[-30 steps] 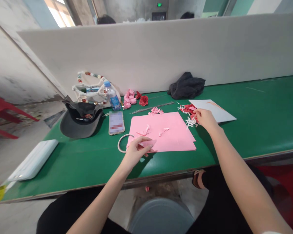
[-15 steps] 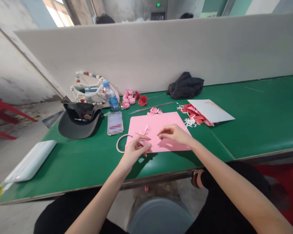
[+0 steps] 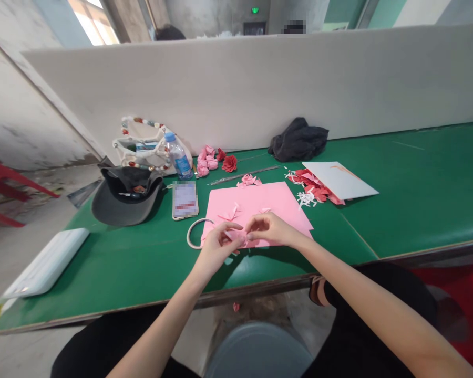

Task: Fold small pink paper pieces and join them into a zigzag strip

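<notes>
My left hand (image 3: 219, 243) is closed in a pinch around a small folded piece of pink paper (image 3: 239, 237), mostly hidden by the fingers. On the piece's right side, the thumb and fingertips of my right hand (image 3: 271, 229) are pressed together against it. Both hands are over the near part of some pink paper sheets (image 3: 281, 197). Small pink paper scraps (image 3: 230, 212) lie on the sheets just beyond my fingers. A roll of tape (image 3: 188, 237) rests at the sheets' left edge, beside my left hand.
Behind the sheets are pink paper flowers (image 3: 207, 160), a red paper rose (image 3: 229, 164) and thin wires (image 3: 246, 175). At left are a phone (image 3: 185, 199), bottle (image 3: 178, 157) and cap (image 3: 126, 202). Paper scraps (image 3: 315, 189) and a white sheet (image 3: 341, 178) lie right, before a white partition (image 3: 236, 94).
My right hand has moved left and down to meet my left hand at the pink paper piece. A pink scrap behind my right hand now shows.
</notes>
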Demonstrator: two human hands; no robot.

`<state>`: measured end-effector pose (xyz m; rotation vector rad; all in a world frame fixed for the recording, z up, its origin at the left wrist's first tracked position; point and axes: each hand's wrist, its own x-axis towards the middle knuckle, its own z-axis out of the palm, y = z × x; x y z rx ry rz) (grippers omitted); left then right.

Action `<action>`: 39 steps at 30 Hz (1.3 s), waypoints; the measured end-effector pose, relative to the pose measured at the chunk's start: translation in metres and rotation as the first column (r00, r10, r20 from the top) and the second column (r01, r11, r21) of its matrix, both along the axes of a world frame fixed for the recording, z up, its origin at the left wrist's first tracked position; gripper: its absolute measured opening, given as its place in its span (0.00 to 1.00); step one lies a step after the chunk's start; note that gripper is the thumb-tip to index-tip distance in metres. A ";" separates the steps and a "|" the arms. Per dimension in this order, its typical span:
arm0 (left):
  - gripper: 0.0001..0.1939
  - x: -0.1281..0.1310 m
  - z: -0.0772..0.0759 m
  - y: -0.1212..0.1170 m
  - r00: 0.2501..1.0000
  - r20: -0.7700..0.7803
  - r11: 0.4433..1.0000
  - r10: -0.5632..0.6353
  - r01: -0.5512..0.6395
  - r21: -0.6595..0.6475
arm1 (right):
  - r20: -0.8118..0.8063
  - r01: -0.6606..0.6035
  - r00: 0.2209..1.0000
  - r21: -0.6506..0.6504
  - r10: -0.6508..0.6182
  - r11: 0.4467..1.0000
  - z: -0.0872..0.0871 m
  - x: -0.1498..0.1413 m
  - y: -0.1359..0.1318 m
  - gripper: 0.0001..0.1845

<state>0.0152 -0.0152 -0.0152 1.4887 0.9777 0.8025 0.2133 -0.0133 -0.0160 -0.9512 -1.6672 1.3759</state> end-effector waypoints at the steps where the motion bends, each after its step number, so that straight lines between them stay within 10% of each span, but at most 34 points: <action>1: 0.19 0.000 -0.001 0.000 1.000 -0.004 1.000 -0.007 0.007 0.006 | 0.001 0.008 1.000 0.004 -0.008 1.000 -0.002 -0.001 0.000 0.15; 26: 0.17 0.005 -0.005 -0.002 0.980 0.160 0.982 0.123 -0.096 -0.165 | -0.117 0.412 0.906 0.020 -0.408 0.911 -0.010 -0.021 -0.011 0.12; 30: 0.15 0.004 0.001 -0.003 0.980 0.154 0.981 0.126 -0.100 -0.168 | -0.034 0.453 0.886 0.270 -0.462 0.849 -0.004 -0.021 -0.017 0.06; 34: 0.14 0.003 0.006 -0.004 0.990 0.111 0.983 0.090 -0.071 -0.171 | 0.084 0.312 0.869 0.671 -0.487 0.672 0.006 -0.018 -0.022 0.06; 39: 0.14 0.001 0.005 -0.003 0.998 0.065 0.990 0.001 0.008 -0.140 | 0.193 0.165 0.870 0.753 -0.454 0.637 0.007 -0.016 -0.021 0.07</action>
